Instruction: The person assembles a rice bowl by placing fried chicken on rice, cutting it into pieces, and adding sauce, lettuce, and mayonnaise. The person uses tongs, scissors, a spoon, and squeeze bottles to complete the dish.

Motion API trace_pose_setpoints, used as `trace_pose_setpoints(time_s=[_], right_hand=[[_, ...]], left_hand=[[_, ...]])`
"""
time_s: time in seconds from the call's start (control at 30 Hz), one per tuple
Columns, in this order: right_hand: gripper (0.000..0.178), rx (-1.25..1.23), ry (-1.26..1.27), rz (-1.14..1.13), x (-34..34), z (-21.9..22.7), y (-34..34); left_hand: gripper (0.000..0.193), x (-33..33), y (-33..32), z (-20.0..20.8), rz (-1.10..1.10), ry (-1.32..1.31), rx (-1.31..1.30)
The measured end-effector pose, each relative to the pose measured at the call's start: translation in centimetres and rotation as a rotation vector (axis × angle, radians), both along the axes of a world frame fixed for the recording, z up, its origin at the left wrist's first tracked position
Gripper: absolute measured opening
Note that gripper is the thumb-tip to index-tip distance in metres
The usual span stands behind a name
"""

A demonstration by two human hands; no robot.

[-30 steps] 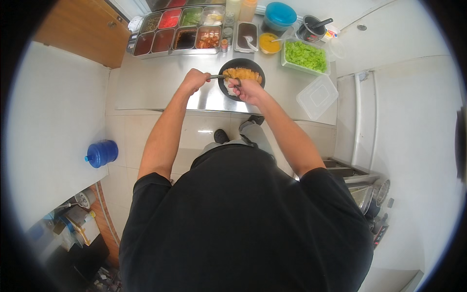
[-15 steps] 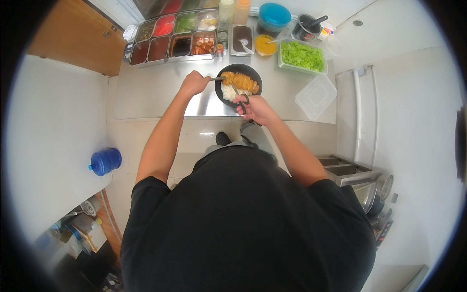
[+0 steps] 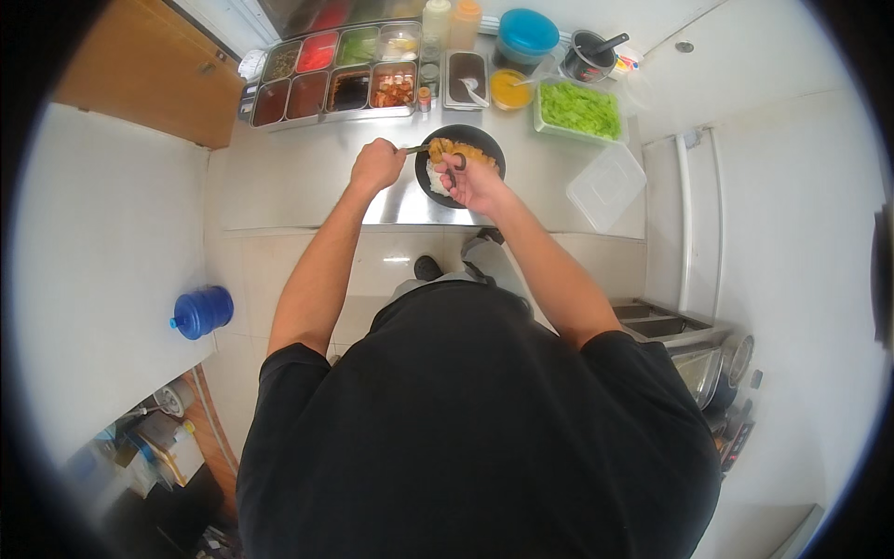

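Note:
A black bowl (image 3: 494, 142) sits near the front edge of the steel counter, with white rice (image 3: 438, 183) and a golden breaded cutlet (image 3: 456, 147) in it. My left hand (image 3: 378, 164) is closed around a slim metal utensil (image 3: 416, 149), probably tongs, whose tip meets the cutlet's left end. Over the bowl, my right hand (image 3: 475, 184) grips dark-handled scissors (image 3: 458, 164). Their blades are hidden behind my fingers, so I cannot tell whether they touch the cutlet. The hand covers part of the rice and the cutlet's right side.
Behind the bowl stand steel trays of toppings (image 3: 335, 84), a sauce pan with a spoon (image 3: 466, 79), a tub of yellow sauce (image 3: 509, 89) and a box of chopped lettuce (image 3: 577, 110). A clear lid (image 3: 607, 186) lies at the right. Squeeze bottles (image 3: 464, 23) stand farther back.
My right hand and the scissors have moved left and farther in over the bowl, now hiding more of the food. My left hand still holds the utensil at the cutlet's left end.

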State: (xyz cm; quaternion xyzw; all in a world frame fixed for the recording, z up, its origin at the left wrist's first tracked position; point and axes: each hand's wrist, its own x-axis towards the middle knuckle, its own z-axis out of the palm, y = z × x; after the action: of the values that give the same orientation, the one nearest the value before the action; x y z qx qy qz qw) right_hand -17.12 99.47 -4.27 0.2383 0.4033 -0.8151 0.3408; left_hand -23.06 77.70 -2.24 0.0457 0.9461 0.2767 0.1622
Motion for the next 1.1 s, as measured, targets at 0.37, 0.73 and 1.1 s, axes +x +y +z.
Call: trace_pose_setpoints(time_s=[0.37,0.73,1.1], right_hand=[[0.025,0.046,-0.083,-0.054,-0.9,-1.4,0.2],[0.043,0.343,0.102,0.165,4.7,5.0,6.0],[0.029,0.481,0.380,-0.207,-0.2,10.5,28.5]], left_hand=[[0.035,0.3,0.0,0.0,-0.031,0.033,-0.015],[0.040,1.4,-0.9,1.9,0.025,-0.026,-0.017],[0.043,3.8,-2.5,1.6,0.630,-0.537,1.042]])
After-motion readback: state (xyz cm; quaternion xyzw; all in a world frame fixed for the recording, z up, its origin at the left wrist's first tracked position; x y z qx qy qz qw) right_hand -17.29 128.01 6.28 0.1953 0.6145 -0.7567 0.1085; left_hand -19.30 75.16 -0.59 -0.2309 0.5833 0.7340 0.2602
